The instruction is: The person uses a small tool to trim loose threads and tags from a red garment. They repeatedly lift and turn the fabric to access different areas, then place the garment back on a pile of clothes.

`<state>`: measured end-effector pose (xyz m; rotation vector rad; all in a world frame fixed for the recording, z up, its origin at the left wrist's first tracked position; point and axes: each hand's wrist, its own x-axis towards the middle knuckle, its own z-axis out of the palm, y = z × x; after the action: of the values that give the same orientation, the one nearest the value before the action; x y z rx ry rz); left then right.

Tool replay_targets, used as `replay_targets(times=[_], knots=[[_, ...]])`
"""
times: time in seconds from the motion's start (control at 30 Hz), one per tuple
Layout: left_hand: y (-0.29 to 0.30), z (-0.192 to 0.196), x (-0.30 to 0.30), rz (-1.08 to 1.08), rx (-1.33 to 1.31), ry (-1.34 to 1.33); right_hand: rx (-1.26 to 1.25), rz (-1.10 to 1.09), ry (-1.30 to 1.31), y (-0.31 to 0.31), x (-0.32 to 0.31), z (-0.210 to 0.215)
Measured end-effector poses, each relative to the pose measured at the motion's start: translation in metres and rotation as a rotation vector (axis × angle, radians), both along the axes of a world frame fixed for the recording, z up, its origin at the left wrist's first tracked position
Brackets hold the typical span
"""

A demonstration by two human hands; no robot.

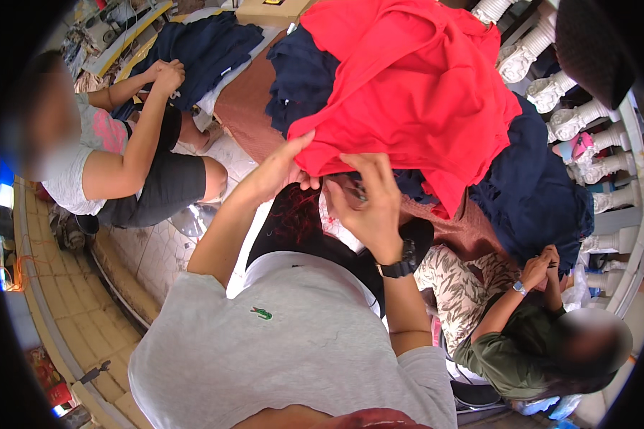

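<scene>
Red cloth [415,79] feels soft and floppy, so my left hand [283,171] and right hand [368,204] pinch its bottom edge.

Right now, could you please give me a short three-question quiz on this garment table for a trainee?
1. True or false: the left hand grips the edge of the red garment.
2. Which lies directly under the red garment? A) dark navy garments B) a white towel C) a cardboard box
3. Fill in: the right hand wears a black ____ at the wrist.

Key: 1 true; 2 A; 3 watch.
</scene>
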<state>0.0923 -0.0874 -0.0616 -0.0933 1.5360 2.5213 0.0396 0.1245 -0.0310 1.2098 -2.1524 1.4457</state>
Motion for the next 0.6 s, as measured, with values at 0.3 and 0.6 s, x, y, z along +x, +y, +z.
replay_targets(times=[0.3, 0.6], knots=[[-0.003, 0.043, -0.003, 0.211, -0.523, 0.535, -0.299, -0.128, -0.218, 0.017, -0.015, 0.016], [-0.091, 0.060, -0.173, 0.926, -1.223, 0.568, -0.574, -0.425, 0.140, 0.059, -0.161, 0.172]])
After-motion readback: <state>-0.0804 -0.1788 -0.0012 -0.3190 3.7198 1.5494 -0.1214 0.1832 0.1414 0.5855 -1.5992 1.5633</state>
